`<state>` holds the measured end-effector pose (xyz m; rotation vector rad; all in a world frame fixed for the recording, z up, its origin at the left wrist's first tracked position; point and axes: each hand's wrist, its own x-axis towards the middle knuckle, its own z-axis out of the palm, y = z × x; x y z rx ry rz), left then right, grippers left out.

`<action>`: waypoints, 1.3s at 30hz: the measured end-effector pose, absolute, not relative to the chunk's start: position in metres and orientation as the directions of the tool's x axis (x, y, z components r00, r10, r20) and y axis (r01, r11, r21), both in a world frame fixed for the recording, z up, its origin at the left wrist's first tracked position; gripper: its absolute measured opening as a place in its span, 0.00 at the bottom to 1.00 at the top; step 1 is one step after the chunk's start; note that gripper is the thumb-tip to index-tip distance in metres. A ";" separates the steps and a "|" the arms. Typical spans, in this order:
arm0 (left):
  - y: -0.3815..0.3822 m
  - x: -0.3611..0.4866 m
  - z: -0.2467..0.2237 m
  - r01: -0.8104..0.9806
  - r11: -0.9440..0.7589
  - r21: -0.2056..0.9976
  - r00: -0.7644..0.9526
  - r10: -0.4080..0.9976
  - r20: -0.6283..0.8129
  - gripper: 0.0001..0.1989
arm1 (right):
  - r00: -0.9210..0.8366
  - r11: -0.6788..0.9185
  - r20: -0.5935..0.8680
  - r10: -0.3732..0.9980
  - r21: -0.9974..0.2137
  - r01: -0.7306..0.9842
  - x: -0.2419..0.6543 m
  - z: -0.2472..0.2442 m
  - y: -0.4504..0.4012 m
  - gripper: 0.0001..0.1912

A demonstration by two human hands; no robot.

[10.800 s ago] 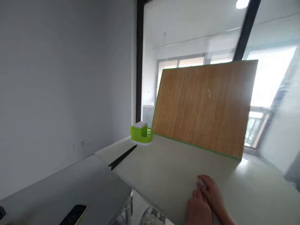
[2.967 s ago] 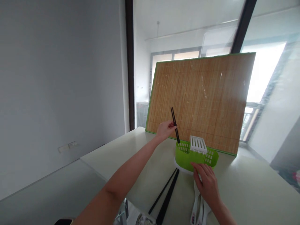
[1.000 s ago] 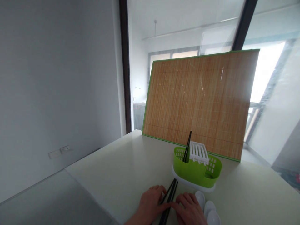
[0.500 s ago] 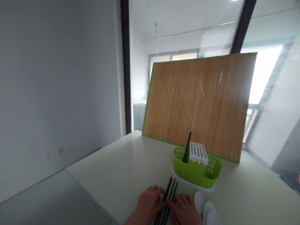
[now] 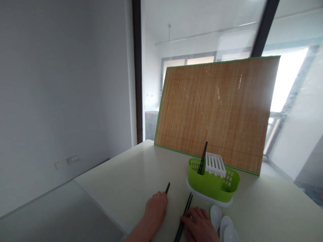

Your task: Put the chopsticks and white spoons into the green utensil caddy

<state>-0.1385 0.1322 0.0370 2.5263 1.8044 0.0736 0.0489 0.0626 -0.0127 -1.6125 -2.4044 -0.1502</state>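
1. The left hand (image 5: pixel 155 210) lies knuckles up on the table (image 5: pixel 126 181), fingers curled over a black chopstick (image 5: pixel 167 188); only the stick's far tip shows past the fingertips, so whether the hand clamps it or merely covers it cannot be told.
2. The right hand (image 5: pixel 200 227) lies just to the right, palm down, fingers spread flat and loosely open. Its fingertips touch the near part of a pair of black chopsticks (image 5: pixel 186 210) that lies on the table and points away toward the far right.
3. The two hands are near each other but apart, with bare tabletop between the single stick and the pair.
4. Just right of the right hand lie three white spoons (image 5: pixel 223 227), bowls up, side by side at the near edge.
5. Beyond the pair, near its far tip, stands a green cutlery holder (image 5: pixel 212 183) on a white base, with a white slotted insert (image 5: pixel 215 164) on top. Dark chopsticks (image 5: pixel 203 158) stand tilted in its left compartment.
6. No brand, label or writing can be read on any of these things.
7. Behind the holder a bamboo mat (image 5: pixel 217 111) with a green edge stands leaning.
8. The table is pale and smooth. A grey wall (image 5: pixel 63 84) with a socket plate (image 5: pixel 67 162) is on the left; glass panels with dark frames (image 5: pixel 137 70) are at the far side.
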 end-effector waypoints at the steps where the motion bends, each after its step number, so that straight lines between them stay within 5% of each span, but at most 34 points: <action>1: 0.135 -0.138 0.038 0.947 -0.317 0.054 0.317 0.948 0.020 0.22 | -0.356 0.380 0.241 0.903 -0.065 0.922 0.049 -0.011 0.062 0.17; 11: 0.161 -0.134 0.053 0.932 -0.354 0.080 0.351 0.935 0.050 0.11 | -0.338 0.361 0.148 0.930 -0.179 0.915 0.046 0.011 0.056 0.16; 20: 0.177 -0.148 0.073 0.883 -0.463 0.084 0.452 0.884 0.120 0.16 | -0.336 0.385 0.252 0.908 -0.182 0.905 0.049 0.007 0.057 0.16; 24: 0.173 -0.153 0.105 0.658 -0.629 0.415 0.555 0.777 0.298 0.10 | -0.276 0.375 0.389 0.879 -0.205 0.904 0.049 0.014 0.061 0.15; 28: 0.162 -0.149 0.120 0.263 -0.616 0.743 0.606 0.704 0.370 0.10 | -0.147 0.341 0.449 0.882 -0.389 0.856 0.041 0.026 0.071 0.18; 32: 0.157 -0.143 0.108 0.094 -0.513 0.853 0.633 0.693 0.347 0.10 | -0.054 0.244 0.349 0.936 -0.527 0.814 0.027 0.030 0.087 0.22; 36: 0.157 -0.141 0.092 0.071 -0.424 0.903 0.675 0.687 0.269 0.11 | -0.038 0.197 0.293 0.955 -0.537 0.820 0.017 0.022 0.100 0.07; 39: 0.158 -0.139 0.084 0.083 -0.419 0.904 0.656 0.706 0.267 0.11 | -0.040 0.185 0.271 0.962 -0.535 0.825 0.016 0.014 0.105 0.08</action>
